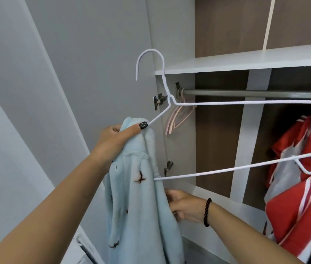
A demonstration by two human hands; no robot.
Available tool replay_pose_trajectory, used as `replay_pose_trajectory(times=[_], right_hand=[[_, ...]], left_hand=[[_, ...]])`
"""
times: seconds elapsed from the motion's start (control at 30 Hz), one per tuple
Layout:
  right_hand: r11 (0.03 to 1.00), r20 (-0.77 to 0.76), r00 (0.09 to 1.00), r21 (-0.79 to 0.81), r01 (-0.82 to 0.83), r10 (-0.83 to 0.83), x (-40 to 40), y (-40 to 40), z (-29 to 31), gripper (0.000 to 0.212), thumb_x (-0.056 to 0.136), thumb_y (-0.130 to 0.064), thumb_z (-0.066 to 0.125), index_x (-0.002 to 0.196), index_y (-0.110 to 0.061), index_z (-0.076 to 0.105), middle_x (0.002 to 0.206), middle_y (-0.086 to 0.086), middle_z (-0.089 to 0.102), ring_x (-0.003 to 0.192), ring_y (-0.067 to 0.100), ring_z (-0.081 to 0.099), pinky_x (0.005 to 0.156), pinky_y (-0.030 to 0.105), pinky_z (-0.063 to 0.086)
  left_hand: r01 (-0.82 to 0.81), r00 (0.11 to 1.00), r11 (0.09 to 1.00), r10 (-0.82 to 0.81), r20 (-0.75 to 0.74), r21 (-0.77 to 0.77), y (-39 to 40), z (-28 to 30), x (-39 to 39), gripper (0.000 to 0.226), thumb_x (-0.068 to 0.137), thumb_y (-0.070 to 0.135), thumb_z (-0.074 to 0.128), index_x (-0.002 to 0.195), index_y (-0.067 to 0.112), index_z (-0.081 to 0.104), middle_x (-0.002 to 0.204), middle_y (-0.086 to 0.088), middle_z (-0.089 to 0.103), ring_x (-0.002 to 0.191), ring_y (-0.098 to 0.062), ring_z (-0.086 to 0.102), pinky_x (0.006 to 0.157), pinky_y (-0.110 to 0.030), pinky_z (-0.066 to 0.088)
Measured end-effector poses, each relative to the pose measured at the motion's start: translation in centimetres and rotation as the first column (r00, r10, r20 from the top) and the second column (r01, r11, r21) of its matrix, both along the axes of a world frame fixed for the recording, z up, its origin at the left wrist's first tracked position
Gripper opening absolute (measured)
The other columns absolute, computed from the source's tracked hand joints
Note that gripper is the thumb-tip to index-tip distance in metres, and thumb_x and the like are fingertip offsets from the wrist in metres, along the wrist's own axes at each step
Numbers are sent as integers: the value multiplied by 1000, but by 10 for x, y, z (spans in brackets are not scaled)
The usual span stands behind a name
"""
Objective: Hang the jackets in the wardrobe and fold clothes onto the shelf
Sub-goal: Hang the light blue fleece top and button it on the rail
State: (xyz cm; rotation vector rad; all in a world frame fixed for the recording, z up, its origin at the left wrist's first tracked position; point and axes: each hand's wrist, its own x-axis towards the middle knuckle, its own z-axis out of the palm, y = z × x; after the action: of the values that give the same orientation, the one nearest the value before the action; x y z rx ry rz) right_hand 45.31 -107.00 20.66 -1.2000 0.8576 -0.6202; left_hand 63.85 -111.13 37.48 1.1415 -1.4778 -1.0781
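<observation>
A light blue fleece jacket [141, 197] with small dark marks hangs in front of the open wardrobe. My left hand [115, 139] grips its top together with one arm of a white wire hanger [227, 103], whose hook points up and left. The hanger's other arm runs from the jacket toward the right edge. My right hand [184, 206], with a dark bead bracelet at the wrist, holds the jacket's side edge lower down. The wardrobe rail [255, 93] runs across behind the hanger.
A red, grey and white jacket [299, 180] hangs at the right on the rail. Pink hangers [177, 119] hang at the rail's left end. A white shelf [246, 62] sits above the rail. The grey wardrobe door [93, 63] stands open on the left.
</observation>
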Motion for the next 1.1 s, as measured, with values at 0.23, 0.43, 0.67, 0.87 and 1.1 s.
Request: replay_pose_trajectory(times=[0.23, 0.43, 0.67, 0.87, 1.1], right_hand=[[950, -230, 955, -287, 120, -190, -24, 1, -6, 23, 90, -3, 57, 88, -23, 67, 85, -19, 71, 84, 5, 65, 74, 17, 49], [579, -249, 575, -637, 509, -779, -110, 18, -9, 15, 85, -26, 64, 83, -28, 50, 74, -4, 61, 63, 8, 58, 56, 28, 48], [534, -465, 297, -817, 218, -834, -191, 39, 29, 20, 77, -28, 70, 87, -35, 55, 88, -9, 62, 79, 14, 61, 69, 34, 52], [389, -381, 77, -903, 183, -921, -243, 67, 30, 20, 72, -2, 70, 89, -10, 71, 89, 4, 58, 86, 28, 59, 72, 38, 50], [389, -417, 48, -792, 470, -908, -272, 73, 60, 4, 81, -14, 70, 82, -18, 68, 84, 1, 66, 86, 24, 61, 70, 29, 42]], left_hand=[[42, 995, 999, -43, -95, -5, -7, 6, -16, 48, 45, 57, 82, 40, 26, 46, 46, 8, 50, 40, -7, 50, 42, -16, 41], [-20, 999, 999, 18, -37, -37, -13, -1, -5, 48, 42, 62, 84, 46, 21, 61, 51, 5, 57, 43, -9, 50, 45, -17, 41], [13, 1000, 999, -14, -19, -47, -15, -19, -28, 48, 47, 56, 88, 66, 14, 76, 65, -4, 70, 54, -13, 61, 50, -22, 49], [26, 999, 997, -24, 28, -70, -21, -26, -28, 48, 48, 54, 81, 75, 15, 78, 71, -7, 74, 57, -16, 64, 53, -25, 53], [75, 992, 996, -70, 102, -39, -35, -42, -24, 42, 51, 54, 80, 77, 21, 79, 73, -7, 75, 59, -16, 67, 57, -30, 56]])
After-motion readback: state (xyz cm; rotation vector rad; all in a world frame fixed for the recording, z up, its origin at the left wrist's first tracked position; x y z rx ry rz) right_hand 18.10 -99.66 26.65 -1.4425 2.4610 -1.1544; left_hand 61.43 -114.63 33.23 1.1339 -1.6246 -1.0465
